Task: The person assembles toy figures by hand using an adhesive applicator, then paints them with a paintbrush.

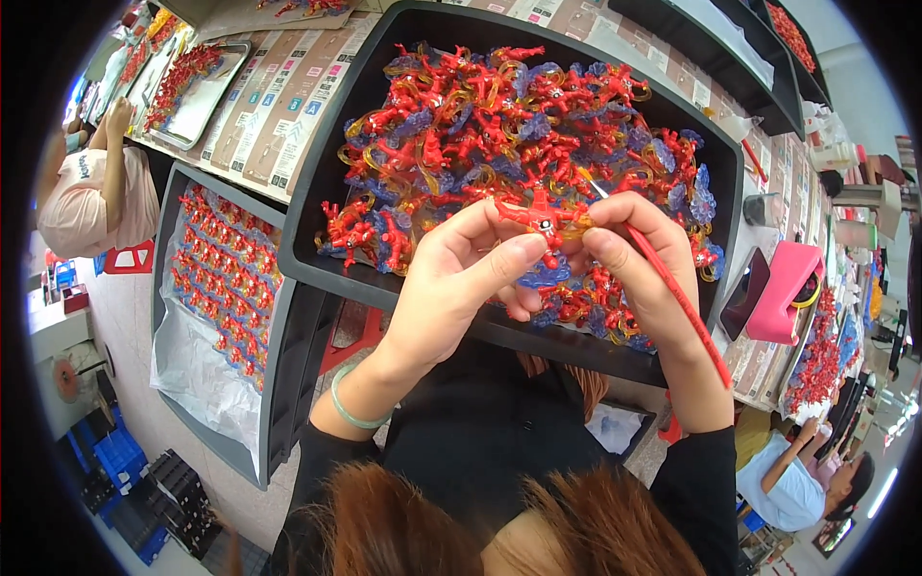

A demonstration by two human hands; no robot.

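Note:
Between my two hands is a small red toy figure (538, 217) with a blue translucent base and yellow translucent parts. The fingers and thumb of my left hand (461, 269) close around its left side. My right hand (639, 259) pinches its right side at a yellow part. A thin red-handled paintbrush (677, 298) also rests in my right hand, its bristle end pointing up and left above the fingers. Both hands are over the near part of a large black tray (312, 192) heaped with similar red, blue and yellow figures (480, 134).
At lower left, a second grey tray (274, 384) holds rows of figures on white liner. A metal tray (206, 110) lies far left. On the right are a pink holder (786, 293), a dark phone-like slab (745, 296) and a grey cup (759, 209). People sit at both sides.

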